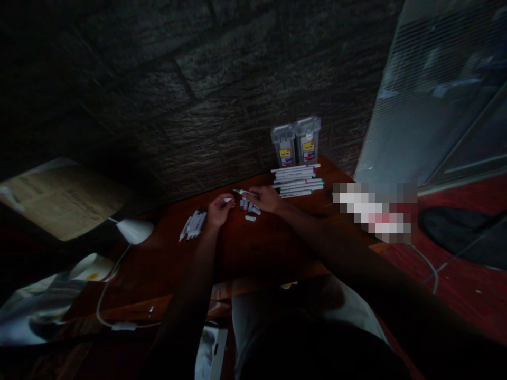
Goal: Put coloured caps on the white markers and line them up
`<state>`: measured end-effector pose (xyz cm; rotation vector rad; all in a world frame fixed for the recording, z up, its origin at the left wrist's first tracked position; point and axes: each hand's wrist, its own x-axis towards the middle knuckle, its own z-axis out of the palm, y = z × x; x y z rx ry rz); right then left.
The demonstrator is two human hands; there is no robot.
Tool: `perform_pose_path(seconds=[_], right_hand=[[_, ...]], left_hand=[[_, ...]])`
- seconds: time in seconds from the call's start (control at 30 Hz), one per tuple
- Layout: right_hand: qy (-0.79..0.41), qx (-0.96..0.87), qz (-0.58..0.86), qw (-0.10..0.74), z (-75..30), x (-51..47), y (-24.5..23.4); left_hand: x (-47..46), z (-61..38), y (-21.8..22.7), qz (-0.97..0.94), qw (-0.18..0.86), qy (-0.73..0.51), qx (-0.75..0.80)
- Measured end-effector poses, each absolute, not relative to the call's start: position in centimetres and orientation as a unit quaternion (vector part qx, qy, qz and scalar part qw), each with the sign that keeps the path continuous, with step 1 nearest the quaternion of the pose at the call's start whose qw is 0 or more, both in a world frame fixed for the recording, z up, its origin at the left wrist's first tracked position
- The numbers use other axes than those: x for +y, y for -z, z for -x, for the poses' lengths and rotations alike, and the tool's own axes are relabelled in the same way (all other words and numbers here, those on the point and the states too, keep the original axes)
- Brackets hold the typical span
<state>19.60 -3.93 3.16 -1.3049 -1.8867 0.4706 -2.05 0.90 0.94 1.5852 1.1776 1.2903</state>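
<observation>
the two clear marker boxes (296, 141) standing side by side at the upper middle of the frame are each carrying a yellow, red and blue label, but the writing on them is too small and dim to read. just below them a row of white markers (298, 180) is lying on the red-brown table (245, 253), about seven or eight stacked one above another, each with its long axis running left to right across the frame and rising slightly to the right, coloured caps at the right ends. in the middle of the frame the right hand (267, 199) is pinching one marker (245, 192) between closed fingertips; that marker is lying nearly level, its long axis left to right, its tip pointing toward the left of the frame. under and just left of this hand about four or five loose caps (249, 208) are sitting scattered on the table. the left hand (219, 208), a little to the left, is curling its fingers shut around a small pale piece (227, 200), which may be a cap. lower left of that hand a second bunch of markers (193, 225), about four, is lying close together, slanting from lower left to upper right. at the left of the frame a white lamp head (134, 230) is sitting with a white cable (103, 295) trailing down.
</observation>
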Motion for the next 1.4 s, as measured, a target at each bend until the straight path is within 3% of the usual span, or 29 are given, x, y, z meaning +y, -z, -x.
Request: perform_pose_path(seconds=[0.37,0.67,1.2,1.4], right_hand=[[-0.213,-0.754,0.498,0.373,-19.5,-4.2,-3.3],[-0.236,-0.754,0.498,0.358,-19.4,-4.3,-3.1],[-0.223,-0.762,0.490,0.360,-19.5,-4.1,-2.9],[-0.187,-0.747,0.526,0.362,-19.5,-4.0,-3.0]], left_hand=[[0.9,1.0,-1.4,-0.507,0.420,-0.581,0.480],[0.5,0.9,-0.7,-0.628,0.317,-0.543,0.458],[0.4,1.2,-0.6,-0.676,0.251,-0.497,0.483],[0.9,1.4,-0.1,-0.665,0.251,-0.543,0.447]])
